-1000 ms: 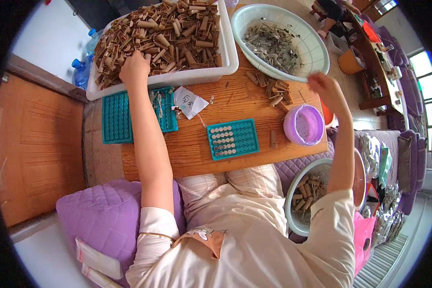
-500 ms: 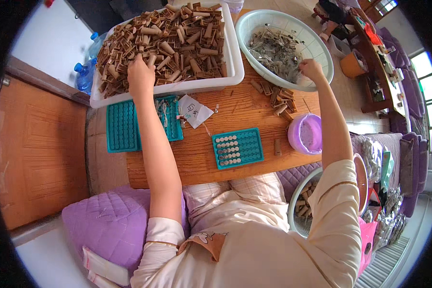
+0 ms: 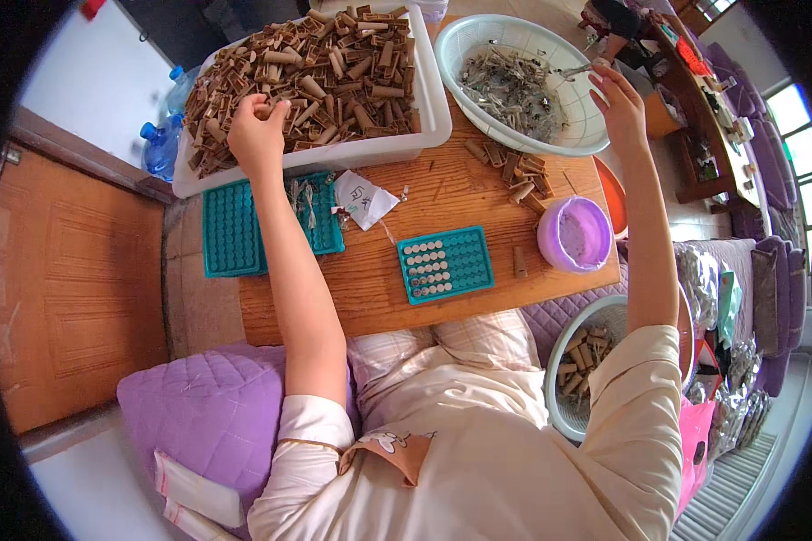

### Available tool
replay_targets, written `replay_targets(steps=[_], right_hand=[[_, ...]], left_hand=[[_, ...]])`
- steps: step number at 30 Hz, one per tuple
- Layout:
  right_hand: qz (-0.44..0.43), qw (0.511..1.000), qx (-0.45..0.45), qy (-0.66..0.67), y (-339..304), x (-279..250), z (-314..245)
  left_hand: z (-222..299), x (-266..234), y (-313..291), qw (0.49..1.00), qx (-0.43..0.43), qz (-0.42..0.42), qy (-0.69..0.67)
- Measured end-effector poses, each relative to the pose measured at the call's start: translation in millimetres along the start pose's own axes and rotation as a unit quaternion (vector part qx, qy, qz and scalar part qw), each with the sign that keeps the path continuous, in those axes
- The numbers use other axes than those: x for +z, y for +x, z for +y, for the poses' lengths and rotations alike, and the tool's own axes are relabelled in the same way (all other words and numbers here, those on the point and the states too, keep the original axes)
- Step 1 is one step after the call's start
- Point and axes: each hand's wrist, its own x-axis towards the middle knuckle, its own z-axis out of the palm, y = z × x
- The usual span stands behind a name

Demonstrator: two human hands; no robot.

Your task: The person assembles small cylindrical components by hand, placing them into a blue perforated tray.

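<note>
Left hand [image 3: 257,135], as I watch from afar, is at the brown pieces [image 3: 334,68] heaped in a white tub [image 3: 435,99], fingers curled toward the thumb; I cannot tell whether it grips one. Well apart, the right hand [image 3: 622,106] pinches a thin silvery piece [image 3: 574,70] over the pale green basket [image 3: 579,135]. That piece's long axis runs roughly sideways, pointing leftward from the right fingertips, the nearer hand.

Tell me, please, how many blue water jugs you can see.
2: the nearer jug stands left of the white tub; the farther jug is just beyond it, also left of the tub. Others may be hidden behind the tub.
</note>
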Motion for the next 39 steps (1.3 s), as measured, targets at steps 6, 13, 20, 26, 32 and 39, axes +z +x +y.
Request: replay_targets(steps=[6, 13, 20, 26, 32, 39], right_hand=[[-0.126, 0.966, 0.037, 0.223, -46.1, 12.3, -25.9], [-0.279, 0.887, 0.093, 0.355, -148.8, 48.3, -50.3], [-0.256, 0.89, 0.178, 0.333, -215.7, 70.9, -47.5], [-0.224, 0.867, 0.255, 0.365, -235.0, 81.1, -54.0], [-0.25, 0.859, 0.258, 0.365, -252.0, 73.1, -46.4], [-0.301, 0.856, 0.242, 0.342, -262.2, 74.0, -52.1]], left_hand=[[7.7, -13.9, 1.6, 0.908, -0.014, 0.117, -0.402], [135.7, -49.5, -139.9, 0.732, -0.013, -0.329, -0.596], [133.0, -36.4, -193.4, 0.641, -0.098, -0.401, -0.647], [129.1, -38.5, -213.1, 0.645, -0.175, -0.381, -0.639], [123.0, -34.0, -220.3, 0.651, -0.214, -0.273, -0.675], [120.4, -42.3, -229.2, 0.633, -0.196, -0.268, -0.7]])
